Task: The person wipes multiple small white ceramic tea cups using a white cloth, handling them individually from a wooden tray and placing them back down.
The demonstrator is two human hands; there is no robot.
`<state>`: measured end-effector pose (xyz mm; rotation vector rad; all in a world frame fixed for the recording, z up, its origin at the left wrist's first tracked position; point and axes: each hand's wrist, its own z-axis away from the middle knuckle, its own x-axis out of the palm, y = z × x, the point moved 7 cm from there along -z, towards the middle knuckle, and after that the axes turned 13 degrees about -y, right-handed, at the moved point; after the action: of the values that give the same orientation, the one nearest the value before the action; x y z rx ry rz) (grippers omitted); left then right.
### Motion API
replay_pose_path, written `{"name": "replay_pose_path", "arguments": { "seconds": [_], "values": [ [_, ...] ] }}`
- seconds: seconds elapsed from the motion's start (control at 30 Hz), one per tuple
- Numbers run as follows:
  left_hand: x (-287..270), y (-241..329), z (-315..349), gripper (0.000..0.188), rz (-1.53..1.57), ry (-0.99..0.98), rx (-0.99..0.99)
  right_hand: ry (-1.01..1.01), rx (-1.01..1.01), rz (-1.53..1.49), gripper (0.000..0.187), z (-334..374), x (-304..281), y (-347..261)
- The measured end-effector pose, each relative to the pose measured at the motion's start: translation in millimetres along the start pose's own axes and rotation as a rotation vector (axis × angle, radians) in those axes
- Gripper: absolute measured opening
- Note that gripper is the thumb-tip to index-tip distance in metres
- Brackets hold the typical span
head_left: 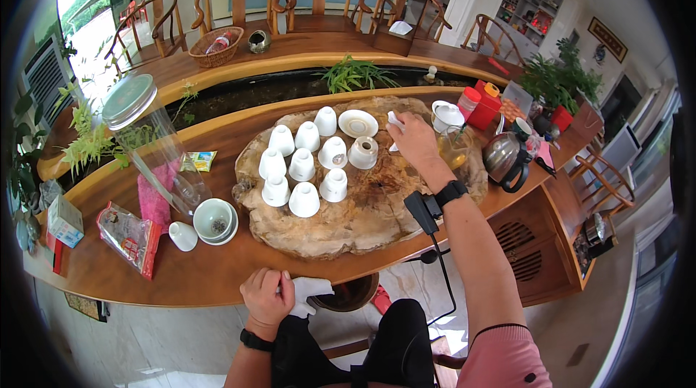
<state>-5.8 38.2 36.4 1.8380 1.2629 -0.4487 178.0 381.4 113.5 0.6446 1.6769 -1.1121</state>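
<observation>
My right hand (417, 140) is closed on a crumpled white tissue (394, 121) over the far right part of the stone-like tea tray (326, 236). Just left of it lie a white saucer (358, 124) and a small white strainer-like cup (363, 152). Several white teacups (302, 165) stand mouth down in the middle of the tray. A white lidded bowl (446, 117) and a glass pitcher (455, 147) are right of my right hand. My left hand (268, 294), at the table's near edge, is closed on another white tissue or cloth (308, 295).
On the left stand stacked white bowls (215, 220), a tipped white cup (183, 236), a tall glass jar (156, 138), a pink towel (154, 192) and a plastic packet (129, 238). A steel kettle (504, 160) is on the right. A black cable (444, 272) hangs near my right arm.
</observation>
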Motion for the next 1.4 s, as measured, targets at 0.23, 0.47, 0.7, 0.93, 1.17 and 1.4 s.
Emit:
{"name": "replay_pose_path", "arguments": {
  "seconds": [0.23,0.47,0.7,0.93,1.17,1.4],
  "values": [
    [0,0,0,0.017,0.007,-0.021,-0.017,-0.124,-0.176,0.255,0.041,37,17,8],
    [1,1,-2,0.017,0.046,-0.047,-0.016,-0.359,-0.32,0.391,0.036,57,38,8],
    [4,-1,0,0.017,0.039,-0.05,-0.021,-0.432,-0.3,0.531,0.035,46,47,5],
    [2,2,-2,0.017,0.018,-0.054,-0.012,-0.281,-0.255,0.68,0.023,30,55,3],
    [3,1,-1,0.017,0.004,-0.058,-0.004,-0.171,-0.155,0.609,0.015,38,29,-14],
    [6,0,-1,0.016,0.018,-0.078,-0.007,-0.32,-0.307,0.603,0.021,54,44,3]
  ]
}}
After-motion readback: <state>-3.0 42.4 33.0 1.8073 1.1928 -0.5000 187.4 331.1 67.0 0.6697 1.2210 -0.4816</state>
